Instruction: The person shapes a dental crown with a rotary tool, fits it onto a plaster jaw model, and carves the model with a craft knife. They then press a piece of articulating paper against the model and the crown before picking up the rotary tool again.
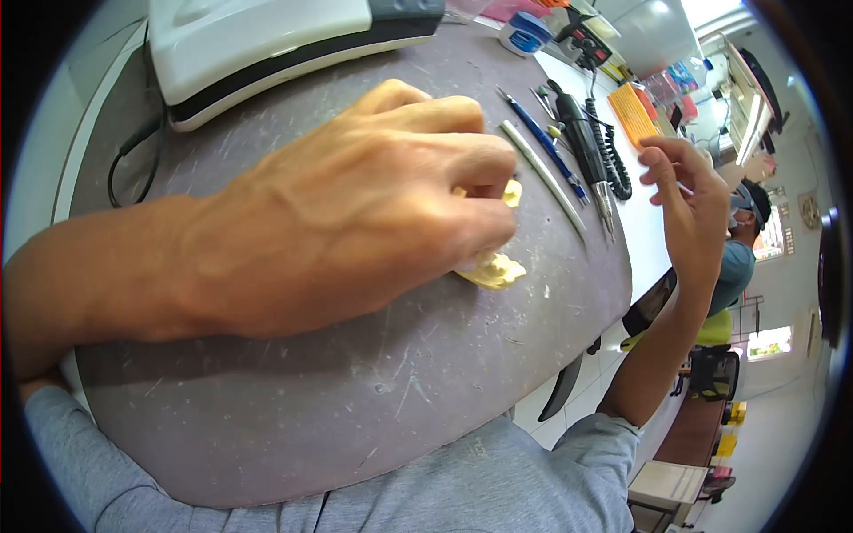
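My left hand (391,195) reaches across the grey bench top with its fingers bent down around a pale yellow, lumpy piece (494,272) that looks like a plaster dental cast. The hand hides most of the piece; only bits of it show beside and below the fingers. Off to the right, my right hand (697,200) is raised near the bench's far edge. Its fingers are loosely bent and apart, and nothing shows in them. Nearest to it are an orange box (635,114) and a black handpiece with a metal tip (582,133) and coiled cord.
A white and black machine (267,53) stands at the back left, with a black cable (133,147) beside it. A pale green stick (544,178) and a blue pen-like tool (546,140) lie by the handpiece. Behind are a blue-lidded jar (526,35) and a seated person (737,258).
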### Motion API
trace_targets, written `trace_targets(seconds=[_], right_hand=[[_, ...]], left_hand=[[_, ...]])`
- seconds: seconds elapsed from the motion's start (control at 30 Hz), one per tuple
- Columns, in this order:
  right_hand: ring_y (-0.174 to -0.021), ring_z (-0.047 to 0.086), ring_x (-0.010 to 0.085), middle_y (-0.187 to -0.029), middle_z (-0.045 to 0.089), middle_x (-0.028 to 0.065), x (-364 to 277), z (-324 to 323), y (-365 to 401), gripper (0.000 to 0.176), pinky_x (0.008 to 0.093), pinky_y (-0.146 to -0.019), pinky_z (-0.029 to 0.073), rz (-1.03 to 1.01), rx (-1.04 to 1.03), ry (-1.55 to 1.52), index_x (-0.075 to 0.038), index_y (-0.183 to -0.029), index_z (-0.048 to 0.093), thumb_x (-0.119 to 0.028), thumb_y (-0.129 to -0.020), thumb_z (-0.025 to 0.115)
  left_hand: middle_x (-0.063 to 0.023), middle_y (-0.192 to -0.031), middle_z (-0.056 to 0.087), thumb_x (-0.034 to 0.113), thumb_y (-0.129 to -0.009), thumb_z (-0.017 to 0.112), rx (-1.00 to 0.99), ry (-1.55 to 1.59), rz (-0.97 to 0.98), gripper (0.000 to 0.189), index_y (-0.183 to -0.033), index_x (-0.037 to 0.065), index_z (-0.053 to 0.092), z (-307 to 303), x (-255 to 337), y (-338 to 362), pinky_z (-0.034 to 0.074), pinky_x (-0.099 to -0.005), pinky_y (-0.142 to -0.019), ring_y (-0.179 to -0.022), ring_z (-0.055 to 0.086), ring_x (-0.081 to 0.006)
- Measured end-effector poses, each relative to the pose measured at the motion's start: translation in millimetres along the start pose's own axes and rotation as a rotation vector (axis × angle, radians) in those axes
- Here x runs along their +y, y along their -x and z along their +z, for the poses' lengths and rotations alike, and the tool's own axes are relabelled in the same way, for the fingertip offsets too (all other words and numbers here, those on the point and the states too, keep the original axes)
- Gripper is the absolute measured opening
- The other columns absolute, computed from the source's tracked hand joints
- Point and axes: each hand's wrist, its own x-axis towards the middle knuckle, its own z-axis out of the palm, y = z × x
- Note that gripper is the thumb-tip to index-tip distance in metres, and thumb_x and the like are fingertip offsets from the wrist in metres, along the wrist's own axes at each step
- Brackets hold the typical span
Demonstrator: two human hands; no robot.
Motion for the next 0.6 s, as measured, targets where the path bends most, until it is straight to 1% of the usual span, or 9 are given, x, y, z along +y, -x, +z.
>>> trace_targets(seconds=[0.07, 0.23, 0.33, 0.4, 0.43, 0.47, 0.53, 0.57, 0.6], right_hand=[[-0.064, 0.058, 0.0067, -0.074, 0.064, 0.0024, 17.9, -6.9, -0.4, 0.024, 0.0232, -0.057, 0.043, 0.147, -0.252, 0.096, 0.0, -0.093, 0.071, -0.024, -0.094, 0.069], [-0.052, 0.042, 0.01, -0.055, 0.048, 0.0028, 44.8, 15.4, 6.7, 0.048, 0.0319, -0.049, 0.033, 0.189, -0.426, 0.152, 0.0, -0.072, 0.059, -0.042, -0.087, 0.075], [-0.052, 0.04, 0.01, -0.053, 0.045, 0.0028, 49.8, 21.1, 2.3, 0.051, 0.0325, -0.049, 0.031, 0.2, -0.48, 0.211, 0.0, -0.068, 0.056, -0.044, -0.086, 0.076], [-0.052, 0.039, 0.01, -0.053, 0.043, 0.0035, 51.8, 22.6, 1.5, 0.051, 0.0325, -0.048, 0.03, 0.167, -0.47, 0.172, -0.001, -0.065, 0.054, -0.042, -0.088, 0.073], [-0.052, 0.039, 0.0095, -0.053, 0.044, 0.0022, 56.8, 23.4, 1.7, 0.049, 0.0323, -0.048, 0.03, 0.198, -0.469, 0.135, -0.001, -0.065, 0.056, -0.04, -0.09, 0.071], [-0.052, 0.039, 0.009, -0.054, 0.045, 0.0009, 62.4, 24.9, 2.3, 0.047, 0.0322, -0.048, 0.03, 0.226, -0.47, 0.094, -0.001, -0.066, 0.057, -0.039, -0.092, 0.068], [-0.052, 0.039, 0.0087, -0.056, 0.046, -0.0011, 80.8, 25.9, 7.2, 0.045, 0.0318, -0.049, 0.03, 0.197, -0.383, -0.075, -0.002, -0.067, 0.059, -0.037, -0.093, 0.066], [-0.052, 0.038, 0.0084, -0.058, 0.047, -0.0032, 87.5, 29.4, 11.5, 0.043, 0.0313, -0.049, 0.03, 0.18, -0.304, -0.222, -0.002, -0.068, 0.061, -0.036, -0.094, 0.064], [-0.051, 0.038, 0.0053, -0.061, 0.049, -0.0061, 78.0, 21.6, 12.9, 0.04, 0.0273, -0.048, 0.029, 0.247, -0.267, -0.28, -0.003, -0.072, 0.065, -0.036, -0.096, 0.063]], left_hand=[[-0.0028, -0.09, 0.059, 0.014, -0.077, 0.077, -0.001, -0.014, 0.014, 0.014, -0.086, 0.007, 0.069, 0.2, 1.0, 0.6, 0.045, -0.035, -0.085, -0.093, 0.058, -0.0199], [-0.0052, -0.091, 0.062, 0.013, -0.078, 0.077, -0.047, -0.052, -0.026, 0.016, -0.09, 0.007, 0.069, -3.7, 1.9, -3.5, 0.048, -0.0363, -0.084, -0.092, 0.06, -0.0218], [-0.0074, -0.09, 0.064, 0.012, -0.082, 0.074, 0.011, 0.08, -0.059, 0.014, -0.093, 0.005, 0.068, -9.5, 2.0, -4.8, 0.049, -0.037, -0.083, -0.09, 0.062, -0.0235], [-0.0092, -0.091, 0.065, 0.008, -0.085, 0.071, 0.054, 0.231, -0.099, 0.013, -0.096, 0.004, 0.067, -13.8, 2.8, -5.1, 0.05, -0.0358, -0.082, -0.09, 0.064, -0.0245], [-0.0086, -0.089, 0.062, 0.008, -0.094, 0.061, 0.041, 0.219, -0.038, 0.012, -0.103, 0.0, 0.061, -16.7, 0.9, -6.0, 0.048, -0.0318, -0.079, -0.085, 0.06, -0.0202], [-0.0086, -0.089, 0.062, 0.008, -0.094, 0.061, 0.029, 0.197, -0.041, 0.012, -0.103, 0.0, 0.061, -19.1, 2.7, -4.5, 0.048, -0.0318, -0.079, -0.085, 0.06, -0.0202], [-0.0046, -0.085, 0.055, 0.013, -0.101, 0.048, 0.037, 0.431, -0.266, 0.016, -0.103, -0.002, 0.055, -22.6, 14.2, -2.2, 0.043, -0.0274, -0.074, -0.076, 0.05, -0.0134], [-0.0007, -0.083, 0.047, 0.021, -0.105, 0.037, 0.066, 0.615, -0.409, 0.025, -0.1, 0.0, 0.05, -19.7, 20.5, 0.8, 0.037, -0.0237, -0.068, -0.073, 0.038, -0.0083], [-0.0007, -0.083, 0.047, 0.021, -0.105, 0.037, 0.042, 0.591, -0.418, 0.025, -0.1, 0.0, 0.05, -23.6, 27.7, -1.1, 0.037, -0.0237, -0.068, -0.073, 0.038, -0.0083]])
